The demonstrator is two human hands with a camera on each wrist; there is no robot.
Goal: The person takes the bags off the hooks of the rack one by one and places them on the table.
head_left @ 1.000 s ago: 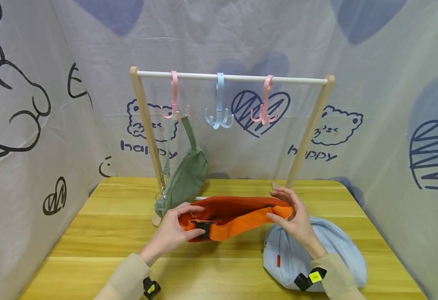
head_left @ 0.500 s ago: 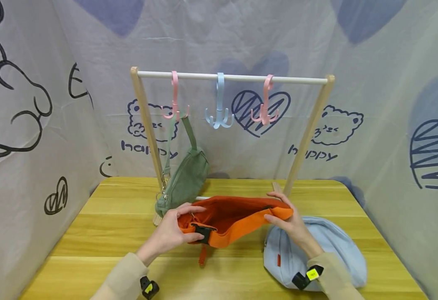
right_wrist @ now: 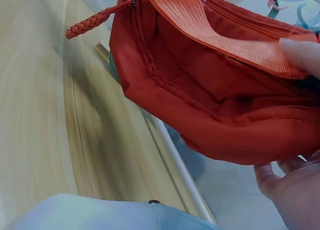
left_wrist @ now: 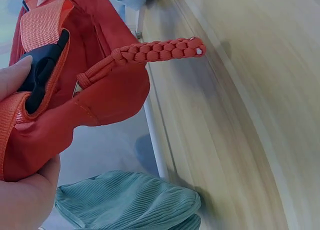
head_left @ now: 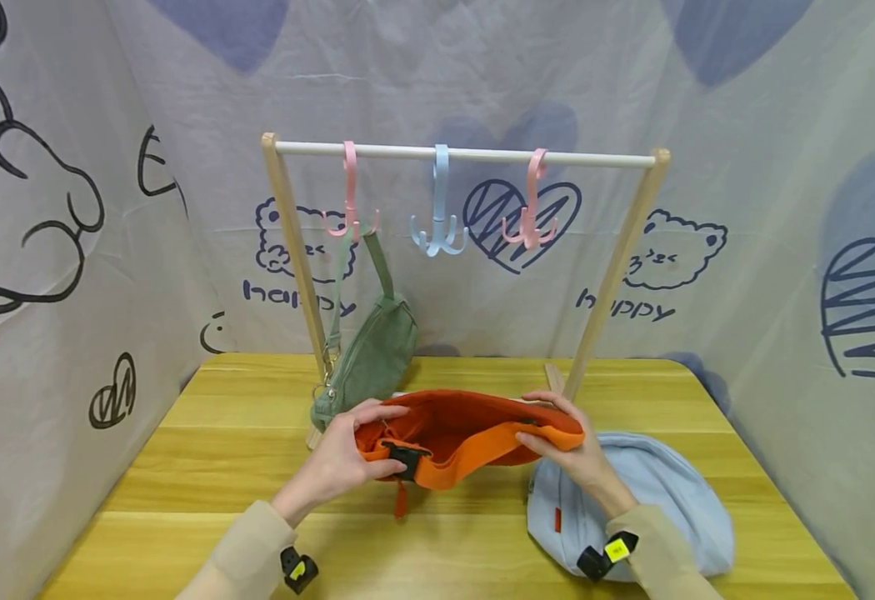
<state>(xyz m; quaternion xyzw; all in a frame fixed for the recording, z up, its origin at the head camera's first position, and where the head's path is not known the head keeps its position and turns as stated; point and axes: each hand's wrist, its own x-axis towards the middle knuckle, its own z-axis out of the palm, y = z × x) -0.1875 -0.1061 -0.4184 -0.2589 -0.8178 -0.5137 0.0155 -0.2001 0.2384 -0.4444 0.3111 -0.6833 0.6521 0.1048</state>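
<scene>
An orange-red waist bag [head_left: 452, 421] is held up over the table between my two hands, its mouth gaping toward me. My left hand [head_left: 343, 450] grips its left end, thumb on the black buckle [left_wrist: 42, 72] of the strap. At the other end my right hand [head_left: 568, 442] pinches the bag, thumb on the orange webbing strap [right_wrist: 225, 45] and fingers behind. A braided zipper pull [left_wrist: 160, 50] dangles below the left end. Just behind the left hand, a green corduroy bag [head_left: 370, 358] hangs by its strap. Beneath the right forearm lies a light blue bag [head_left: 670, 492].
A rack with wooden posts [head_left: 617, 275] and a white rail [head_left: 490, 156] stands at the back of the table [head_left: 182, 483]. From the rail hang a left pink hook [head_left: 351, 192], a blue hook [head_left: 440, 208] and a right pink hook [head_left: 532, 204]. Printed cloth surrounds the table.
The right hand has moved slightly left along with its end of the bag, and the bag's mouth gapes wider. The zipper pull now hangs in sight below the bag.
</scene>
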